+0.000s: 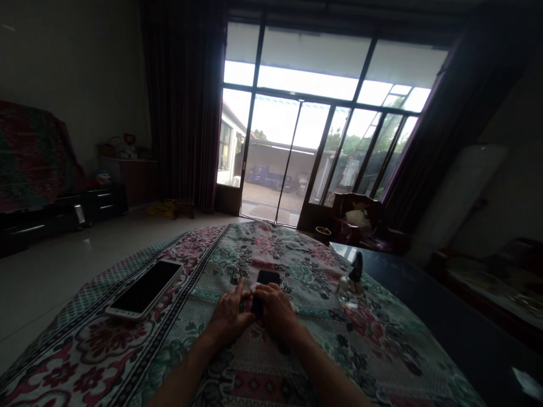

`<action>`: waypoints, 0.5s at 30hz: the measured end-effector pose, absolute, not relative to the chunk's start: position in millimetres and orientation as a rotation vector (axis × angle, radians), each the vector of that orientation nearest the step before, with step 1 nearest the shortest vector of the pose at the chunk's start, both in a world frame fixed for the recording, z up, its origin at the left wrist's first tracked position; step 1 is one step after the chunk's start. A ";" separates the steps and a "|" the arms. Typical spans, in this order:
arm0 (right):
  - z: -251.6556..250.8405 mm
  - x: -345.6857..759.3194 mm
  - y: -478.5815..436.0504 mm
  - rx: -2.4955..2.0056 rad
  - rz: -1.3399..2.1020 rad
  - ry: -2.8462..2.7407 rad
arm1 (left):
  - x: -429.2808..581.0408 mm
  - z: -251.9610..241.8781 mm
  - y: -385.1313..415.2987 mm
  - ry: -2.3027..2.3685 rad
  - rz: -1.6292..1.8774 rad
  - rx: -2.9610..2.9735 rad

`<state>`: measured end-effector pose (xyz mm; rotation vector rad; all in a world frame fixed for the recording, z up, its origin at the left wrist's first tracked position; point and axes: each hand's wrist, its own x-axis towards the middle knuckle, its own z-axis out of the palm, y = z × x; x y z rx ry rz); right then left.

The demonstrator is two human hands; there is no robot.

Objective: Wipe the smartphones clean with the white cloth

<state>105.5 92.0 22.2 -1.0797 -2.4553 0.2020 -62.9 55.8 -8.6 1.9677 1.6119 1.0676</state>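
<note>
A small black smartphone (268, 277) lies on a patterned cloth in front of me, partly covered by my hands. My left hand (229, 311) is at its left side, the thumb against the lower edge and the index finger sticking out; it steadies the phone. Over the phone's face bends my right hand (276, 308), fingers closed on a small white wipe (254, 287) pressed to the surface. Most of the wipe is hidden under the fingers. Right of my hands stands a clear spray bottle (350, 289) with a black nozzle. To the left lies a larger white-framed phone (146, 287), its dark screen up.
The flowered tablecloth (297, 356) covers the surface under my hands. A dark glossy table (407, 299) adjoins at the right. Beyond are a wooden chair (360, 217), glass doors (275, 158), a yellow object (163, 208) on the floor and a black cabinet (99, 206).
</note>
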 end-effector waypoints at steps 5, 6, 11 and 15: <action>21.1 113.6 65.6 -0.972 0.228 -2.463 | -63.8 -13.6 57.9 1.593 1.074 1.991; 20.5 114.6 60.5 -0.955 0.229 -2.457 | -64.0 -14.4 58.1 1.594 1.077 1.990; 15.3 115.6 47.4 -0.891 0.236 -2.415 | -64.7 -18.0 58.7 1.614 1.102 1.996; 12.1 114.1 50.7 -0.882 0.238 -2.390 | -65.5 -23.2 60.4 1.602 1.109 2.028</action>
